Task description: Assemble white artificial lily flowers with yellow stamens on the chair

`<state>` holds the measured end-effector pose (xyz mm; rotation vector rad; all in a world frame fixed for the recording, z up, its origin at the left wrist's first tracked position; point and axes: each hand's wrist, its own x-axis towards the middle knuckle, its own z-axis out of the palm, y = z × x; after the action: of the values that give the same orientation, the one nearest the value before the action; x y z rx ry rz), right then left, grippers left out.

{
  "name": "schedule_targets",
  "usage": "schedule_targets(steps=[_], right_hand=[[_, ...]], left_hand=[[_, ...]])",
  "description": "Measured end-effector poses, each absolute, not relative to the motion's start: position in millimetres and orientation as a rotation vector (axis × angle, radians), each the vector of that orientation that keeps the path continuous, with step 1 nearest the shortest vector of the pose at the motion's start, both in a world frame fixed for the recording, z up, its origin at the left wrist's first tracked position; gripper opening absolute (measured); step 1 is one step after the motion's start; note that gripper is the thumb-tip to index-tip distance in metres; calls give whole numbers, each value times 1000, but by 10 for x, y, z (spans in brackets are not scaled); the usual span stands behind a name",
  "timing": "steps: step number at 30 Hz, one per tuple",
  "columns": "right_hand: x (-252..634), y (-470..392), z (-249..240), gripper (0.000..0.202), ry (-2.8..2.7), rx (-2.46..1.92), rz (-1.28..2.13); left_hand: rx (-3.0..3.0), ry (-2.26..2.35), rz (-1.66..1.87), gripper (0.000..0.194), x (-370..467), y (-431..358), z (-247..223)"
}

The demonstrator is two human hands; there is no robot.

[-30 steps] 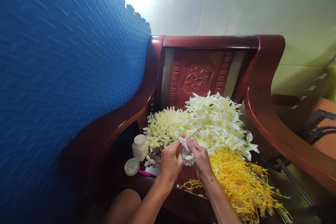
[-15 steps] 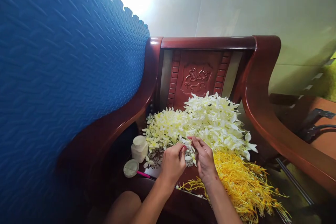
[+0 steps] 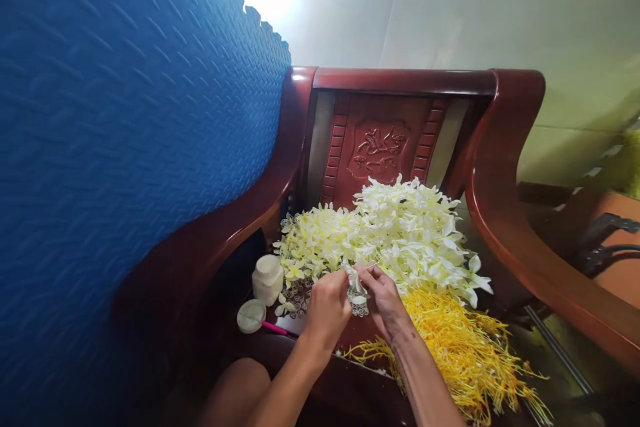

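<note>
Over the chair seat, my left hand [image 3: 329, 307] pinches a white artificial flower [image 3: 353, 278] by its petals. My right hand [image 3: 384, 299] meets it from the other side, fingertips closed at the flower, and a thin pale stem sticks out above those fingers. Just behind both hands rises a heap of white artificial flowers [image 3: 405, 233], with a smaller yellowish-white pile [image 3: 323, 237] to its left. Beside my right forearm lies a bundle of yellow stamens [image 3: 455, 353]. Exactly where the fingertips grip is partly hidden.
An open white jar [image 3: 267, 280] stands at the left, with its lid [image 3: 251, 316] and a pink-handled brush [image 3: 275, 329] in front. Curved wooden armrests [image 3: 530, 260] flank the seat. A blue foam mat [image 3: 150, 113] stands along the left side.
My right hand has shifted slightly left, its fingers closer in on the flower, and a thin stem now shows above them. The view has shifted a little.
</note>
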<state>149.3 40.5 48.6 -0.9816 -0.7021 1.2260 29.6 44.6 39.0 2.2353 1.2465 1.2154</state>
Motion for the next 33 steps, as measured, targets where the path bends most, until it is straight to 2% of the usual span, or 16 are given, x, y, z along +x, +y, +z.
schedule_targets(steps=[6,12,16,18,20,24,33], right_hand=[[1463,392,466,35,-713,-953,1265],[1561,416,555,30,-958,-1097,982],[1596,585,463,46,-993,-1195,872],[1597,726,321,51,-1179,-1350,765],[1593,878,154,41,-1424,-1508,602],[1558,1134,-119,20,-1667,-1582,520],[1481,1419,-381,22,-1937,-1952,136]], left_hand=[[2200,1218,1245,23,288,451,376],[2151,1162,1238,21,194,527,491],[1934,1223,1362,28,115,614,536],[1796,1280,1423,32,67,659,539],[1703,1299,1442,33,19,703,540],[1556,1242,1389,33,-38,791,534],[1446,1239,1361,34,-68,925,463]])
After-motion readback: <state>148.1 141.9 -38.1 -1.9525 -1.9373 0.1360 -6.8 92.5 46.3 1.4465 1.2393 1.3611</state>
